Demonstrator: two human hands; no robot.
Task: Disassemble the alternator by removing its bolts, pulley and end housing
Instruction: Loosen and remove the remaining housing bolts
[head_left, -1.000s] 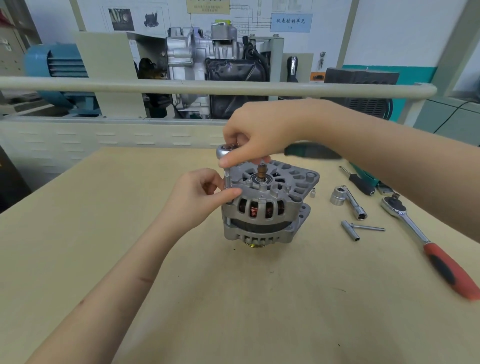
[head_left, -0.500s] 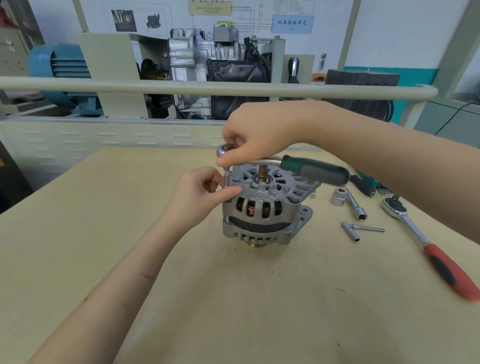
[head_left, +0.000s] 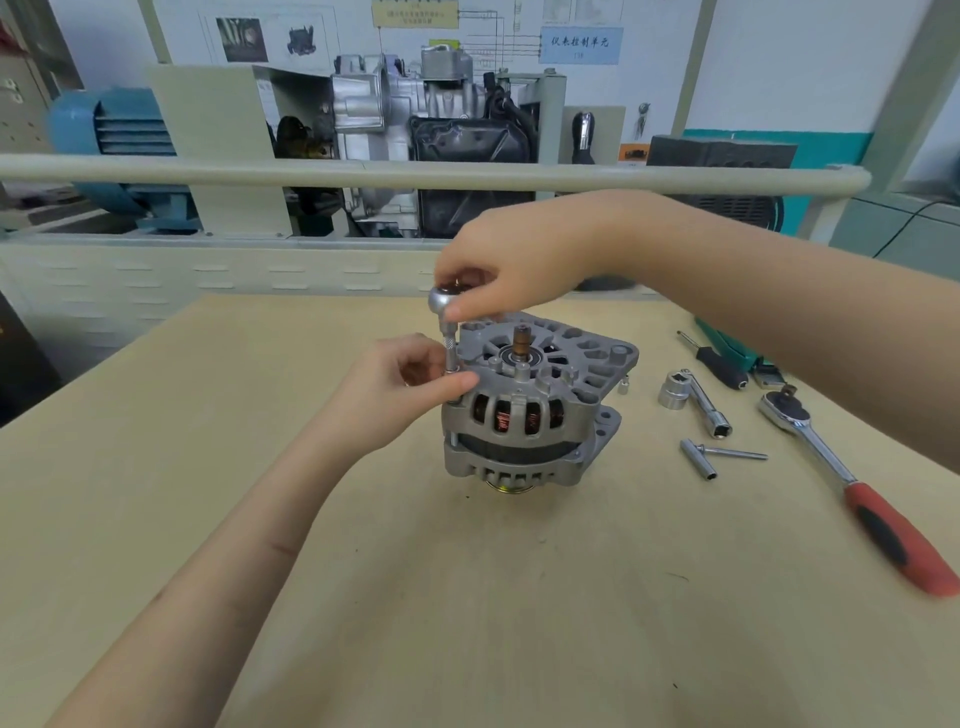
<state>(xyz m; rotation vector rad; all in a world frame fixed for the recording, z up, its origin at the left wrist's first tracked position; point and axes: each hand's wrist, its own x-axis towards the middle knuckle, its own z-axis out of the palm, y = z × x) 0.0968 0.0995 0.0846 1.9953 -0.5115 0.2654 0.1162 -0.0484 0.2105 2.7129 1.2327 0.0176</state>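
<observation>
Since half a second ago the green ratchet handle has swung out of sight behind the right wrist. Nearest, the left hand (head_left: 395, 389) pinches the socket extension (head_left: 450, 349) against the alternator (head_left: 535, 410), which stands pulley-down at mid-table. Above it the right hand (head_left: 511, 270) grips the ratchet head (head_left: 444, 300). Through bolts seem still in work; pulley and end housing remain fitted. Right of the alternator lie loose sockets (head_left: 675, 392) and a red-handled ratchet (head_left: 852, 483).

Silver alternator (head_left: 535, 410); copper windings (head_left: 503, 418); red-handled ratchet (head_left: 852, 483).
</observation>
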